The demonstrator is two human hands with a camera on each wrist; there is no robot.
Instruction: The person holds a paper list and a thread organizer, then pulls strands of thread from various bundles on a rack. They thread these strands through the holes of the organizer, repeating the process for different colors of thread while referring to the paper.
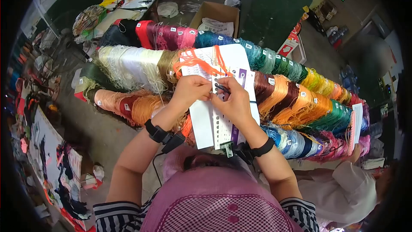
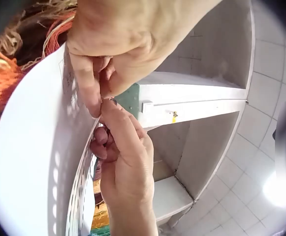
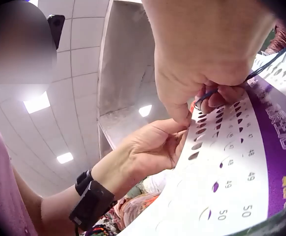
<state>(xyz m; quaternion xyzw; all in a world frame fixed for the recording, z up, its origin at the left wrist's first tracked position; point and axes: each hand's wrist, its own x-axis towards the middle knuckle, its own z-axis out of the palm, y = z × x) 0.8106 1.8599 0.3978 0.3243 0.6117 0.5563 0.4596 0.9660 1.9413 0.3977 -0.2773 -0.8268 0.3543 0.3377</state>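
A cardboard box (image 1: 222, 12) is holding printed paper (image 1: 216, 26). The punched card (image 1: 221, 131) is lying under both hands, the left hand (image 1: 191, 92) and right hand (image 1: 234, 102) pinching its edge, the right also gripping a thin dark cord (image 3: 268, 65). Limp orange strands (image 1: 200, 62) are draping near fringed, silky thread bundles (image 1: 135, 62).

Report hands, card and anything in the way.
Left hand pinched at punched card's edge. Right hand beside it, dark cord through curled fingers. Orange thread across card's top. Fingers block view there.
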